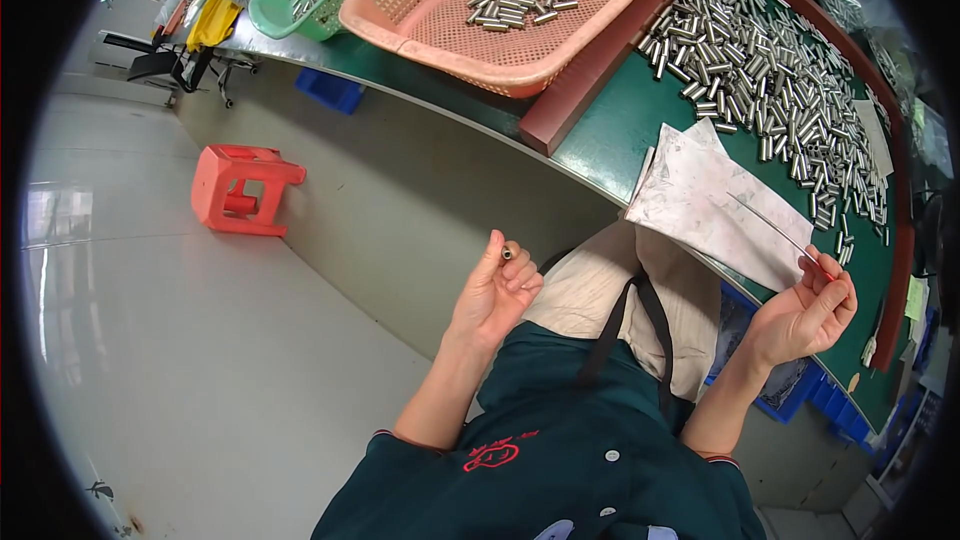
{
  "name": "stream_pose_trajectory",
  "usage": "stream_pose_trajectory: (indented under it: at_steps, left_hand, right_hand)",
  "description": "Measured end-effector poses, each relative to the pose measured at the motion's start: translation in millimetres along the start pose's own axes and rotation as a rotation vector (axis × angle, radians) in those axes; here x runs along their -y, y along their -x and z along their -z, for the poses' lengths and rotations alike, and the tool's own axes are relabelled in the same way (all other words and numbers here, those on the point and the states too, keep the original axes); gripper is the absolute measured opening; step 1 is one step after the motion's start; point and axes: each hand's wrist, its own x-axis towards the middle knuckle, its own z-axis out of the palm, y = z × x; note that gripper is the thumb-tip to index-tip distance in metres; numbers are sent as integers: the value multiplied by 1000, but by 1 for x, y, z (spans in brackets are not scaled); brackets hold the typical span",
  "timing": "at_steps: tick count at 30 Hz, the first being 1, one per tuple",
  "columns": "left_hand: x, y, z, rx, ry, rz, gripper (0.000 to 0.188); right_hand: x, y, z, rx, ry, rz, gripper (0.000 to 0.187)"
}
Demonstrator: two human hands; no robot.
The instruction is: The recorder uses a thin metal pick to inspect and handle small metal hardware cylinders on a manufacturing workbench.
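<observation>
My left hand [496,285] is raised in front of my lap, closed around a small metal cylinder [508,253]. The round end of that cylinder pokes out between thumb and fingers. At the table's near edge, my right hand [808,315] pinches a thin metal rod [765,221] that has some red near the fingers. The rod slants up and left over a smudged whitish cloth or paper sheet [700,198] on the table. Beyond the sheet lies a large heap of short shiny metal cylinders [765,80].
A reddish-brown wooden border [600,80] frames the heap on the green tabletop [600,145]. To its left stand a pink basket [440,52] with cylinders and yellow paper, and a green basket [275,8]. A red stool [222,190] lies on the floor; blue bins [785,402] sit below.
</observation>
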Motion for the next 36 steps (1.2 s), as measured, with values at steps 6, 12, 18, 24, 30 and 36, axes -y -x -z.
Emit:
stream_pose_trajectory:
  at_steps: [6,12,18,24,30,36]
  left_hand:
    - [1,-2,-1,-57,5,11,31]
    - [1,-2,4,24,22,58,29]
    - [-3,0,10,124,-265,67,23]
    - [0,2,3,189,-540,-67,20]
    - [1,4,2,224,-654,-102,28]
    - [2,7,-6,214,-765,-151,34]
  right_hand:
    - [0,0,1,5,-2,0,14]
    - [0,0,0,8,-5,0,15]
    - [0,0,-1,12,-9,-2,15]
    - [0,0,0,14,-1,-1,15]
    - [0,0,-1,9,-1,-3,14]
    - [1,1,-1,5,-14,-3,14]
